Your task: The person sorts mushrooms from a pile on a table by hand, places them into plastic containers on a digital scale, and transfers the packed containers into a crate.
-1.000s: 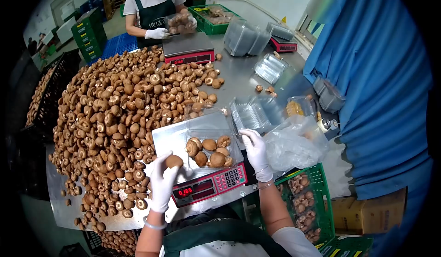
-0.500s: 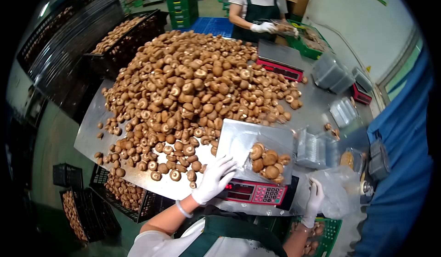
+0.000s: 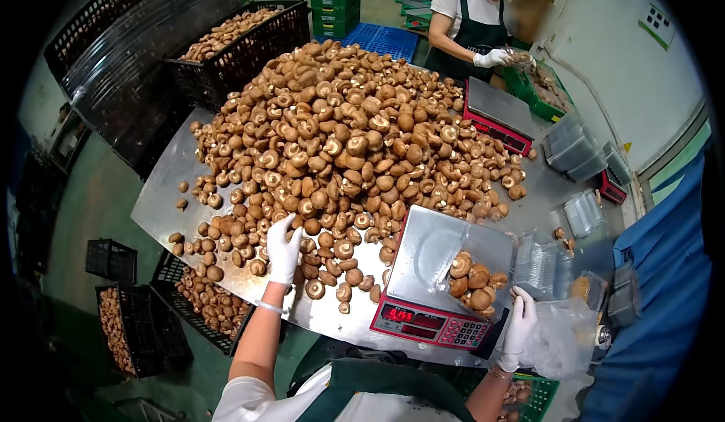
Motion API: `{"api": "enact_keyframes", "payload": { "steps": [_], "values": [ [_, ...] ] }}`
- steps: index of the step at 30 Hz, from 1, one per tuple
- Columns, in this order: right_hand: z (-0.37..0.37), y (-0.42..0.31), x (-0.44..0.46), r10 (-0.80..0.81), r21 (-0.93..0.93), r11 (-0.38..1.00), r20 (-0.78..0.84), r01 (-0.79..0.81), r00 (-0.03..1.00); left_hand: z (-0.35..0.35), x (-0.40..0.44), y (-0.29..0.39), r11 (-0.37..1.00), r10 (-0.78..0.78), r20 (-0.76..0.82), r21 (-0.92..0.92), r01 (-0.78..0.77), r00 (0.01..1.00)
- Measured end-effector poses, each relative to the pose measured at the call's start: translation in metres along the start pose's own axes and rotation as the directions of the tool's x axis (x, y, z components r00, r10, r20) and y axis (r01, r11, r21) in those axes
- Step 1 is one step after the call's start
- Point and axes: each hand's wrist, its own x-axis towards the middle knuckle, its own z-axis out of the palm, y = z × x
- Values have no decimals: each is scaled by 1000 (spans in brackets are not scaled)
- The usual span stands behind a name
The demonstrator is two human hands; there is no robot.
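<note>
My left hand (image 3: 284, 251), in a white glove, reaches to the near edge of a big heap of brown mushrooms (image 3: 332, 143). Its thumb and fingers are apart, and I see nothing held between them. A red digital scale (image 3: 430, 324) with a steel plate stands to the right, its display lit. On the plate sits a clear plastic tray (image 3: 447, 271) containing several mushrooms (image 3: 476, 280). Also gloved, my right hand (image 3: 519, 331) is raised beside the scale's right edge, close to a clear plastic bag (image 3: 563, 339). Its fingers are loosely bent and look unoccupied.
Stacked clear trays (image 3: 538, 263) lie right of the scale. Further back stand a second scale (image 3: 498, 112) and more stacked trays (image 3: 575, 146). A co-worker (image 3: 472, 26) handles a pack by a green crate (image 3: 555, 105). Black crates of mushrooms (image 3: 204, 294) sit left, below the table edge.
My left hand has moved from the scale's left side up and left to the mushrooms. My right hand stays by the scale. The whole view has shifted slightly.
</note>
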Motion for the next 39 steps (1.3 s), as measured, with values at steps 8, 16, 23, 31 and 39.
{"api": "enact_keyframes", "payload": {
  "steps": [8,16,23,31,39],
  "values": [
    [19,-32,-17,-43,-91,995,-25,41,999,58,61,10,907,351,242,151,-392,905],
    [9,-9,-37,90,52,995,-126,-84,988,7,43,-3,727,-105,485,-559,400,868],
    [22,-36,-42,56,-117,990,-168,-77,984,20,150,-60,991,90,78,-109,-82,993],
    [28,-51,-72,101,-85,989,-231,-124,968,33,164,-53,955,193,303,160,-250,933],
    [20,-32,-94,186,-52,976,-289,-209,939,-30,70,10,336,-154,799,-511,791,581]
  ]
}}
